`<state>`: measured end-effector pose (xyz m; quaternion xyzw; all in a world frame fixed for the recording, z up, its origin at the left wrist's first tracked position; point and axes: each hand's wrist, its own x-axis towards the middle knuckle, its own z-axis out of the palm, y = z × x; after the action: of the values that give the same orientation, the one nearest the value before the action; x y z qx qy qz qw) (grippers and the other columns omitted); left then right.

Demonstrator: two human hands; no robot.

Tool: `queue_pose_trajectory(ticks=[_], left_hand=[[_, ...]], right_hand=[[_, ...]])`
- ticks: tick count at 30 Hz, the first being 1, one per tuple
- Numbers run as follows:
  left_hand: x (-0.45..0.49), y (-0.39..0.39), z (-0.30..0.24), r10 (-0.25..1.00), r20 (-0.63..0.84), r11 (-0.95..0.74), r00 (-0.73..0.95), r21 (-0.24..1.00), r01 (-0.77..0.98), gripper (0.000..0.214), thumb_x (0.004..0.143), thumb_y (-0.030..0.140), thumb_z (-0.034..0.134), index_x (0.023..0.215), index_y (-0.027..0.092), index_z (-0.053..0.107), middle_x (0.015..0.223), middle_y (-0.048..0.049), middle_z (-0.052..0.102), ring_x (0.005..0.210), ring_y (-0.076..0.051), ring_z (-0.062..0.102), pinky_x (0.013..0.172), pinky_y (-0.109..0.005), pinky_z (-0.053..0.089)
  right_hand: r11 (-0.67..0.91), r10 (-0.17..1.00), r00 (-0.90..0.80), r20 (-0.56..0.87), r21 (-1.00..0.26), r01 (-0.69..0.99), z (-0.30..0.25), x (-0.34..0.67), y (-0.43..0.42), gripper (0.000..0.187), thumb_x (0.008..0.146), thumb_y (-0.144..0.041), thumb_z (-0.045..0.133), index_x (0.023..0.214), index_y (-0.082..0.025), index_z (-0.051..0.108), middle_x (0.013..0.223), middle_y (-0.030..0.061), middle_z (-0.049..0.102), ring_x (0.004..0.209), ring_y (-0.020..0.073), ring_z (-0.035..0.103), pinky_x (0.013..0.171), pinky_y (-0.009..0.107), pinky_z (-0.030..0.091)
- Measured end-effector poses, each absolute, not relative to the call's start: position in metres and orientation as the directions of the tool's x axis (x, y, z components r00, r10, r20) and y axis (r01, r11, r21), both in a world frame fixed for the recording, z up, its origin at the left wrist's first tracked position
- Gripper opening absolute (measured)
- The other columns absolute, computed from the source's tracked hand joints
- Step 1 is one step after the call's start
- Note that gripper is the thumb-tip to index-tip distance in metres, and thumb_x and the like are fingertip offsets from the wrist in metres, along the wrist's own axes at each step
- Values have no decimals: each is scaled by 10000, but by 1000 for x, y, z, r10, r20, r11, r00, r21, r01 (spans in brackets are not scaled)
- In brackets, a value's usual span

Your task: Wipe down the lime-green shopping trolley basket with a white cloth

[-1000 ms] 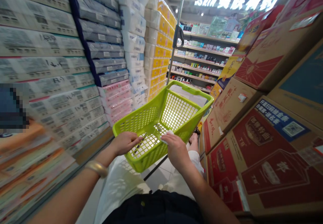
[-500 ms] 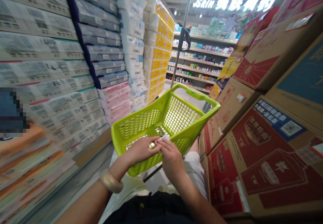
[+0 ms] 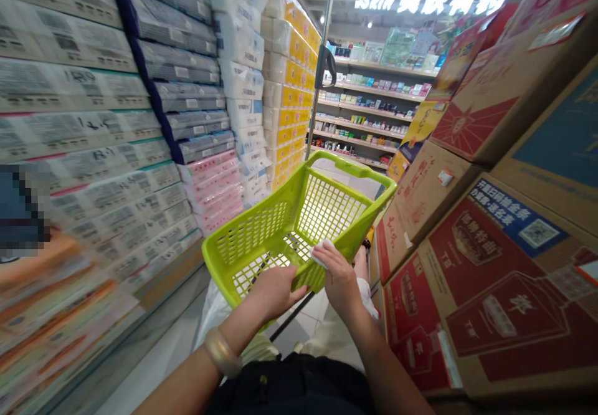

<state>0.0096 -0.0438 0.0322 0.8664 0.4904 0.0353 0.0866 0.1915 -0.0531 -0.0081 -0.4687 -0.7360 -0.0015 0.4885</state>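
Note:
A lime-green plastic shopping basket (image 3: pixel 261 231) with mesh walls is held up in front of me, empty inside. My left hand (image 3: pixel 275 290) grips its near rim, fingers curled over the edge; a pale bangle sits on that wrist. My right hand (image 3: pixel 339 275) is closed on a small white cloth or tissue (image 3: pixel 320 254) and presses it against the basket's near right wall. A metal pole with a dark handle (image 3: pixel 326 66) rises behind the basket.
Stacked tissue packs (image 3: pixel 140 122) wall the aisle on the left. Large red and brown cartons (image 3: pixel 490 215) are piled on the right. Shelves of small goods (image 3: pixel 369 116) stand at the far end under a lit sign. The floor strip between is narrow.
My left hand moved from the basket's inside to gripping the near rim. My right hand with the white cloth shifted right along the wall, and the basket swung slightly.

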Motion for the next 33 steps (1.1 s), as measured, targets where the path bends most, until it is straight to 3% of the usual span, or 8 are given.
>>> queue_pose_trajectory(ticks=[4,7,10,17,24,30,33], left_hand=[[8,-44,29,840,-51,-517,540,224,826,297,900,409,485,970,170,646,949,-129,738,919,-286,693,793,-361,514],[6,-46,28,835,-40,-523,549,252,814,250,883,369,512,988,180,638,976,-121,739,934,-280,692,810,-357,513],[3,-50,28,836,-46,-519,547,258,815,226,879,361,516,974,191,630,957,-107,741,917,-277,693,793,-353,511],[0,-58,32,832,-82,-505,548,293,812,208,897,344,481,896,196,627,901,-93,733,875,-264,690,766,-339,504],[0,-56,28,831,-81,-507,550,296,810,216,879,315,501,991,189,635,1013,-105,736,954,-272,685,822,-348,507],[1,-57,32,831,-91,-499,548,311,809,202,898,313,469,913,203,637,948,-78,738,914,-246,684,807,-326,503],[1,-57,30,833,-89,-498,546,311,809,196,888,306,487,948,198,639,973,-87,738,936,-259,686,815,-337,504]], right_hand=[[525,691,-38,722,-465,712,-8,195,-54,500,852,-5,405,1183,-239,697,1184,71,715,1252,234,587,1074,470,483],[590,683,-132,718,-437,679,-10,182,-68,478,881,-22,417,1217,-248,672,1210,56,705,1277,220,564,1091,458,467],[635,665,-195,721,-408,656,-9,178,-77,481,890,-23,419,1231,-263,660,1214,36,704,1258,199,578,1091,435,470],[493,649,-42,760,-377,784,-4,201,-69,501,847,-2,401,1185,-230,692,1196,68,711,1249,243,589,1073,489,478],[656,628,-213,748,-362,662,-12,173,-85,508,876,-9,410,1249,-261,645,1208,36,708,1247,193,590,1091,430,475],[546,638,-80,766,-376,749,-4,198,-68,519,840,14,385,1191,-220,687,1187,70,713,1251,228,587,1068,469,493],[578,648,-133,750,-371,726,-7,185,-77,499,855,-4,400,1207,-228,674,1196,59,710,1258,222,581,1084,464,478]])
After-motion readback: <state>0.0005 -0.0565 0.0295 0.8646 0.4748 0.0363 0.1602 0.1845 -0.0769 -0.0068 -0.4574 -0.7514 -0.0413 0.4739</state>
